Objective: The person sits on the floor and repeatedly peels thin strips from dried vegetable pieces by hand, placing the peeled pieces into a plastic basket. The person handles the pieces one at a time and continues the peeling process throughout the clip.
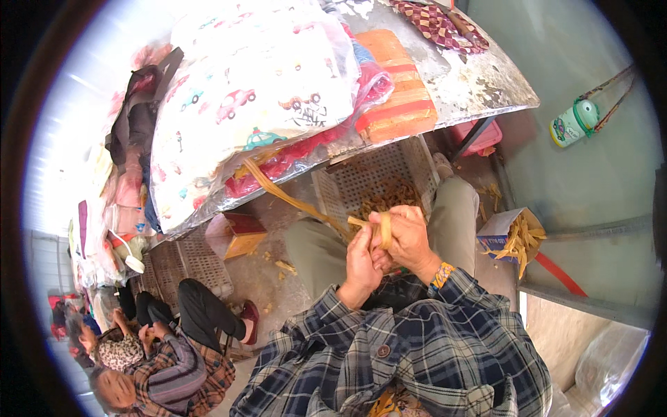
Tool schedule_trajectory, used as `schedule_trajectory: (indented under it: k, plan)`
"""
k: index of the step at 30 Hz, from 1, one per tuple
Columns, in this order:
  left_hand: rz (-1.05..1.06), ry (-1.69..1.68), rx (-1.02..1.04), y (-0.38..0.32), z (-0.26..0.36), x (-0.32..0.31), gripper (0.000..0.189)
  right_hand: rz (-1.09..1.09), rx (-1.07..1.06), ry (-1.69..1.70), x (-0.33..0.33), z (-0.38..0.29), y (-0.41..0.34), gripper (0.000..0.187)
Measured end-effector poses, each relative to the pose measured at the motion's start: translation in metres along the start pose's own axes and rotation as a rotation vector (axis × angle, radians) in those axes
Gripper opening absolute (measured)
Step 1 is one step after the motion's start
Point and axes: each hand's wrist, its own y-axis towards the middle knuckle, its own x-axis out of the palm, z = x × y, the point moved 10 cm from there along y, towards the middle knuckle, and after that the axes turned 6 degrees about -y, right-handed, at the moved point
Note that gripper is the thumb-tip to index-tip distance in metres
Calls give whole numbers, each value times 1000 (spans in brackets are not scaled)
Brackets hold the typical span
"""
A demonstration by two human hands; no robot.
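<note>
My left hand and my right hand meet in front of my lap, both gripping a yellowish, flat plant-fibre strip. A loop of it bends over the fingers of my right hand, and a short end sticks out to the left above my left fingers. Longer strips run from the table edge down towards my left hand; where they join the held piece is hidden. Below and beyond my hands, a plastic crate holds a heap of brown, curled pieces.
A table bears a wrapped orange block and a car-print bag. Right of my knee stands a carton of dry strips. A cardboard box is under the table. Several people sit at lower left, one in a plaid garment.
</note>
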Motion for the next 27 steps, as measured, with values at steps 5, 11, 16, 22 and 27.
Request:
schedule_trajectory:
  k: [5,11,16,22,27]
  plan:
    - [-270,1091,381,-3,20,-1,46,-489,322,249,44,26,-14,23]
    - [-79,705,222,0,34,-13,25,-416,166,57,33,2,4,12]
    - [-21,555,409,-8,59,-1,16,-222,49,120,21,-6,11,7]
    - [57,393,447,-13,64,-8,16,-134,-49,254,16,-9,10,8]
    - [6,291,319,-7,51,-30,17,-142,688,854,18,38,-2,10]
